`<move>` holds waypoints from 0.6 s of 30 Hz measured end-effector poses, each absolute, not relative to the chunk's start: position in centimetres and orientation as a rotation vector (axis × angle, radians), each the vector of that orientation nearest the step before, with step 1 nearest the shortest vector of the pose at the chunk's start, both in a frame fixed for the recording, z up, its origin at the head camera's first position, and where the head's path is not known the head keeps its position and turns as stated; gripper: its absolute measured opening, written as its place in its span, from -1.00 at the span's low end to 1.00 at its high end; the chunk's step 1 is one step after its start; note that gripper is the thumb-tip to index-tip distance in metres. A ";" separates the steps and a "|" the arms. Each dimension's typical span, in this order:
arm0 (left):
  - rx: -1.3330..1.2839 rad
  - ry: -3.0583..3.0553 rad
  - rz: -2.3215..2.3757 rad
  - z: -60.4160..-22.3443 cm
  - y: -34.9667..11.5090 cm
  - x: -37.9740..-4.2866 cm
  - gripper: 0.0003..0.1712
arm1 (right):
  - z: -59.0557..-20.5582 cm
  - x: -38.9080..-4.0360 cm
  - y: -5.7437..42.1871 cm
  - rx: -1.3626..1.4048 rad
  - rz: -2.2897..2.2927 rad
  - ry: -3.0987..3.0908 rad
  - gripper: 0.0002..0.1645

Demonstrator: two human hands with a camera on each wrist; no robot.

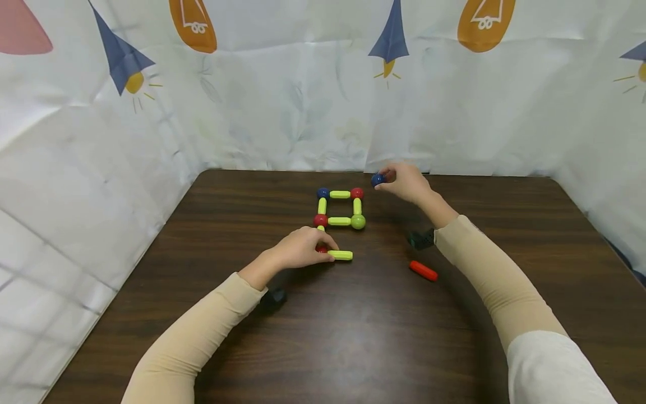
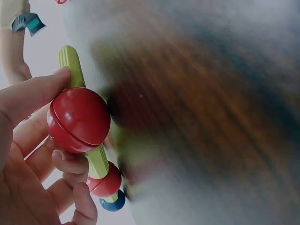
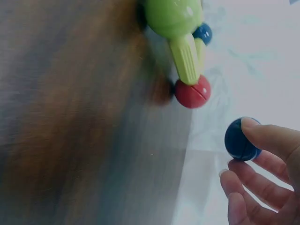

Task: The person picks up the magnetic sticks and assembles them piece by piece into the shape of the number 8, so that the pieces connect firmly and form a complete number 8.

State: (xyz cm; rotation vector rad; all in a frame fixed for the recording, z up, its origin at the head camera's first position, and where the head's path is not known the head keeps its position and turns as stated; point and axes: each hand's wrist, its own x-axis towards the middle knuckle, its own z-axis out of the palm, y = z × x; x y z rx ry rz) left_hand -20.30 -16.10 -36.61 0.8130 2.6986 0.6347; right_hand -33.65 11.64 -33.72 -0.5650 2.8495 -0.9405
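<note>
On the table, a square of yellow-green rods (image 1: pixel 340 221) joins a blue ball (image 1: pixel 323 193), two red balls (image 1: pixel 357 193) and a green ball (image 1: pixel 358 222). From its near left corner another rod runs toward me to a third red ball (image 2: pixel 79 119). My left hand (image 1: pixel 303 248) is at that ball, its thumb and fingers pinching a yellow-green rod (image 1: pixel 341 255) that sticks out to the right. Beyond the square's far right corner, my right hand (image 1: pixel 405 182) holds a loose blue ball (image 3: pixel 241 139) between thumb and fingers, apart from the square.
A red rod (image 1: pixel 423 271) lies by itself on the dark wooden table (image 1: pixel 353 336), on the near side of my right forearm. Dark wrist cameras (image 1: pixel 421 239) hang at both cuffs. A printed white sheet (image 1: pixel 282 112) hangs behind the table's far edge.
</note>
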 end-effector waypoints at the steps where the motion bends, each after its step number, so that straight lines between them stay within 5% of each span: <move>1: 0.816 2.696 0.638 -36.6 -16.1 -20.3 -0.75 | -33.7 -33.3 11.7 -0.571 -0.934 2.845 -0.52; 18: 0.797 2.693 0.653 -36.3 -16.2 -20.1 -0.77 | -33.6 -27.8 11.7 -0.742 -0.873 2.751 -0.55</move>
